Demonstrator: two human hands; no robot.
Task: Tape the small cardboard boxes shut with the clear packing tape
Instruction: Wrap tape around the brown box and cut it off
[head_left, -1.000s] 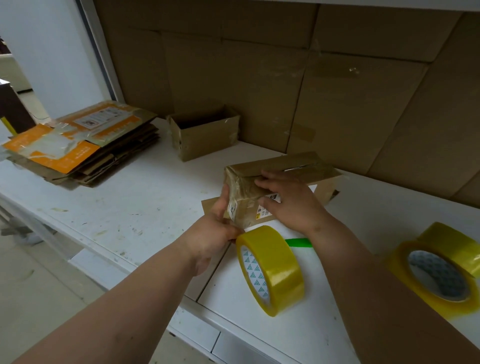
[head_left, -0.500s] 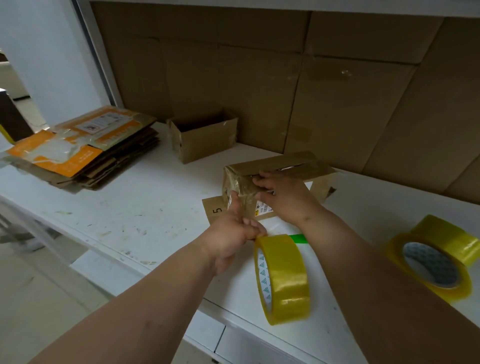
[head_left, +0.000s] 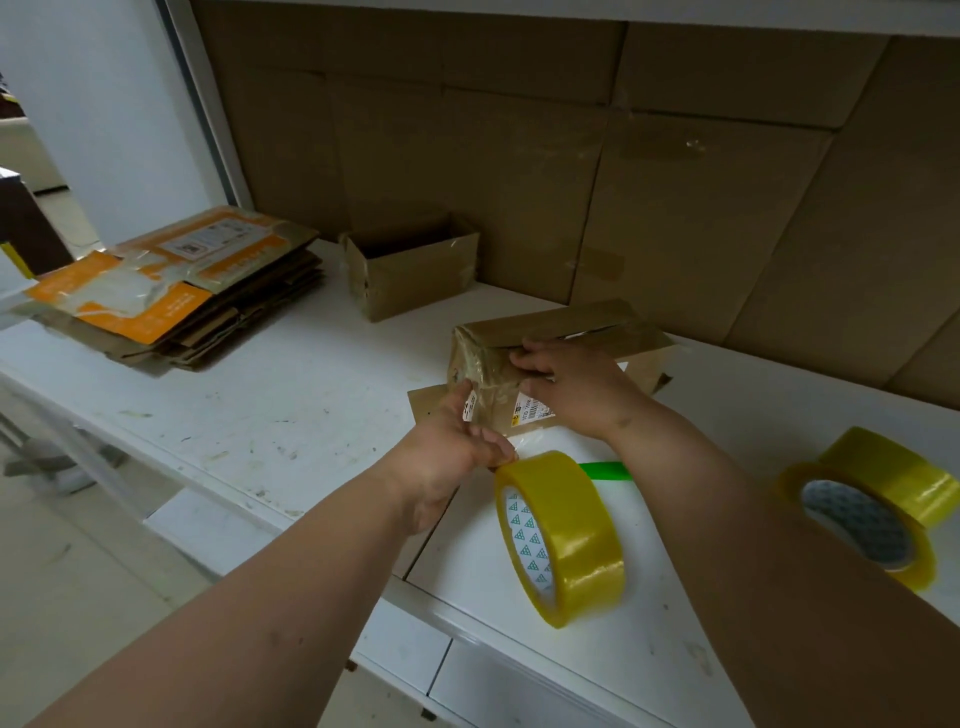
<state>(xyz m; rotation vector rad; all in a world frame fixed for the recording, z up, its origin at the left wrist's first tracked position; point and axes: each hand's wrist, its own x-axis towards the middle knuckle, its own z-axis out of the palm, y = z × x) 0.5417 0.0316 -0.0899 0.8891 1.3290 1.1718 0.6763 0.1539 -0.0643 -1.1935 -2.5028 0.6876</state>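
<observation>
right hand flat across the small box mid-table, left hand pinching tape stretched from the upright roll (clear, so hard to see), likely to wrinkle or stick crooked if tension drops.

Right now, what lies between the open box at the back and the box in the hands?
Head view: only bare white table between the open box and the held box.
</observation>
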